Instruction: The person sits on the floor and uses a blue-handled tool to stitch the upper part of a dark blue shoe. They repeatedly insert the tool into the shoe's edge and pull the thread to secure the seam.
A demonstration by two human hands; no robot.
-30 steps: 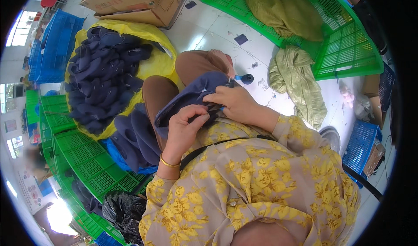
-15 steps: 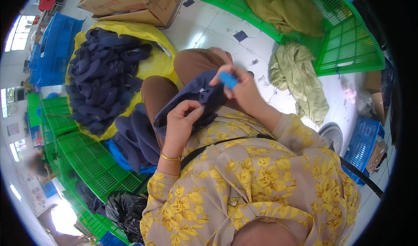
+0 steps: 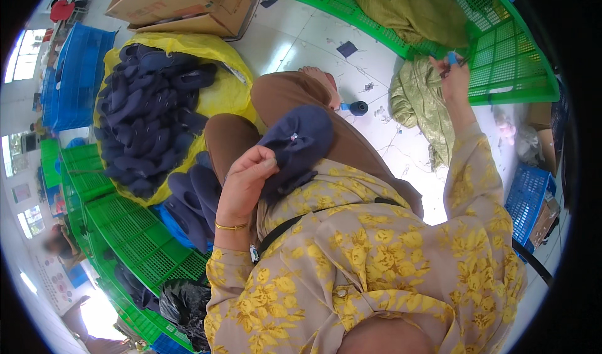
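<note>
A navy fabric cap (image 3: 307, 128) lies across my lap, with a small pale spot on its upper side. My left hand (image 3: 244, 175), a gold bangle on its wrist, is closed in a pinch at the cap's left edge. Far out to the right, my right hand (image 3: 456, 81) is raised near the green crate, fingers closed together. A blue wrap (image 3: 452, 58) covers one of its fingers. Something small and dark shows by those fingertips, too small to name. More navy caps (image 3: 191, 197) are piled against my left thigh.
A yellow sack (image 3: 235, 59) full of navy pieces stands at the left, beside green crates (image 3: 135, 235). A cardboard box (image 3: 182, 6) sits behind it. At the far right is a large green crate (image 3: 511, 59) with olive cloth (image 3: 407, 9). A dark spool (image 3: 359, 107) lies on the floor.
My right hand has swung away from the cap, out to the right and farther off. My left hand has shifted slightly left. The cap's rounded top now shows, and the spool has come into sight.
</note>
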